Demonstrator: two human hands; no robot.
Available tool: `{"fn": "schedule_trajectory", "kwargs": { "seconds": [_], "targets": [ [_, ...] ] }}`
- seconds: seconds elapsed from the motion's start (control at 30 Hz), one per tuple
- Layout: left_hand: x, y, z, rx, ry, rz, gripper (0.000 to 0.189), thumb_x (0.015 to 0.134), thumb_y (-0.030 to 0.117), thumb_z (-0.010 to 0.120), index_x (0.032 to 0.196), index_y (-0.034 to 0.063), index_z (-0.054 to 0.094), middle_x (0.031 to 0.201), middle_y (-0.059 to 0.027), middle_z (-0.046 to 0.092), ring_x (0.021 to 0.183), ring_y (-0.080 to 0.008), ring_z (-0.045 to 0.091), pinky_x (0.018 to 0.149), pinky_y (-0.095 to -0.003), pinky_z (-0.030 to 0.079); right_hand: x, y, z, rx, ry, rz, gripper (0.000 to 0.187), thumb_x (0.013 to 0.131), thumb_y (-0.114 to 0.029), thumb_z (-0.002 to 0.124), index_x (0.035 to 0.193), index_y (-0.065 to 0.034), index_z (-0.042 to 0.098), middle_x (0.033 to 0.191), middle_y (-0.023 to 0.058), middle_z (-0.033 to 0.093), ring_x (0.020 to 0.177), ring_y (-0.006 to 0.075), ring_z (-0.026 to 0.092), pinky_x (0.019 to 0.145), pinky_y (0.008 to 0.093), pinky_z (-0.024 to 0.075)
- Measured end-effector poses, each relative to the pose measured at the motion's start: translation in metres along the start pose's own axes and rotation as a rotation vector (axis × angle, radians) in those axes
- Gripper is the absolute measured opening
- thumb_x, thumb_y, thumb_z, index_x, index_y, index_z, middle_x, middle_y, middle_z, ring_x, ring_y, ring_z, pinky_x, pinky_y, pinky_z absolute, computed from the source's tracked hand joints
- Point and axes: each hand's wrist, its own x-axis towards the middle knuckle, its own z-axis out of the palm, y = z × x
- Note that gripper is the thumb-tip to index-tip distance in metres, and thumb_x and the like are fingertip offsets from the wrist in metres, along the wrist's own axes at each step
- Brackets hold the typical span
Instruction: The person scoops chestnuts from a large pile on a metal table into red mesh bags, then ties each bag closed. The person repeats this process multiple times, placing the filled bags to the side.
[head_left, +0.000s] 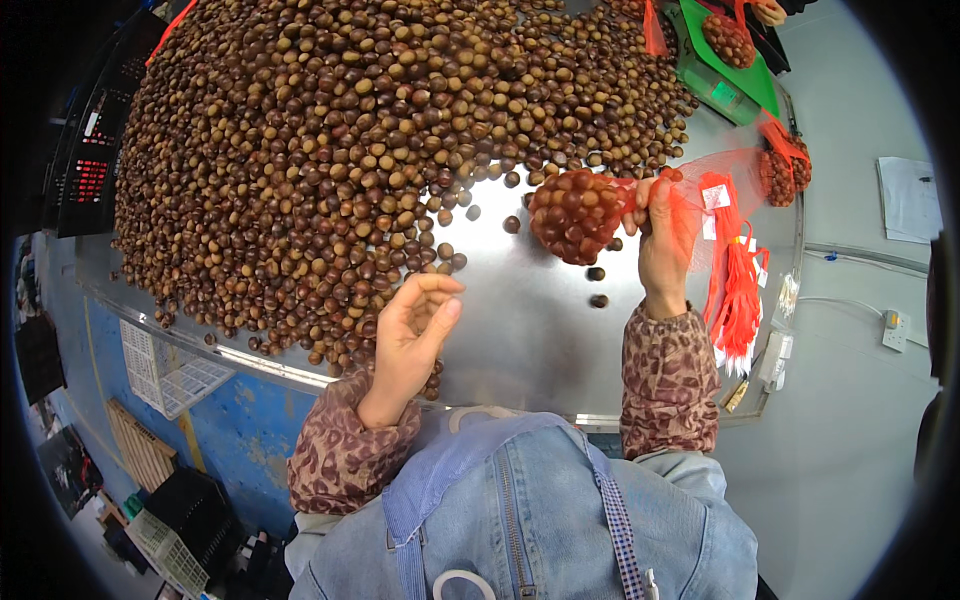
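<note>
My right hand (661, 232) grips the gathered neck of a red mesh bag (576, 214), its lower part bulging with chestnuts. The loose end of the netting trails off to the right of my fist. My left hand (412, 330) hovers at the near edge of the chestnut pile (322, 150), thumb apart from the half-curled fingers, with nothing visible in it. A few loose chestnuts (596, 274) lie on the metal table (517, 330) below the bag.
A bundle of red mesh bags with white tags (731, 300) lies right of my right hand. Beyond it are a filled bag (784, 172) and a green scale (731, 67) carrying another bag (727, 39). Another person's hand (769, 11) shows at the top right. White crates (169, 367) stand lower left.
</note>
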Motion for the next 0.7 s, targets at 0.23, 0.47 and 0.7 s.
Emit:
{"fn": "schedule_trajectory", "kwargs": {
  "seconds": [0.23, 0.47, 0.7],
  "targets": [
    [0.041, -0.014, 0.019, 0.616, -0.143, 0.411, 0.092, 0.065, 0.034, 0.084, 0.140, 0.0063, 0.038, 0.136, -0.0145, 0.044, 0.126, -0.0296, 0.040, 0.104, -0.0407, 0.033, -0.016, -0.046, 0.017, -0.230, -0.468, -0.329, 0.018, 0.086, -0.018, 0.053, 0.083, -0.0003, 0.057, 0.076, 0.0065, 0.057, 0.064, 0.0194, 0.057, 0.058, 0.0281, 0.0441],
    [0.074, -0.020, 0.009, 0.300, -0.480, 0.124, 0.096, 0.058, 0.037, 0.086, 0.137, 0.0070, 0.041, 0.133, -0.0114, 0.048, 0.126, -0.0268, 0.044, 0.107, -0.0430, 0.033, -0.027, -0.050, 0.040, 0.076, -0.673, -0.031, 0.021, 0.093, -0.018, 0.051, 0.083, -0.0007, 0.058, 0.074, 0.0074, 0.061, 0.056, 0.0177, 0.056, 0.053, 0.0286, 0.0437],
    [0.028, -0.068, 0.001, -0.772, -0.783, -0.621, 0.082, 0.084, 0.054, 0.060, 0.140, 0.0019, 0.032, 0.129, -0.0168, 0.050, 0.118, -0.0266, 0.054, 0.102, -0.0379, 0.044, -0.001, 0.048, 0.091, 0.273, -0.425, 0.518, 0.039, 0.099, -0.040, 0.044, 0.089, -0.0046, 0.058, 0.072, -0.0038, 0.052, 0.060, 0.0046, 0.047, 0.056, 0.0228, 0.0390]
  ]
}}
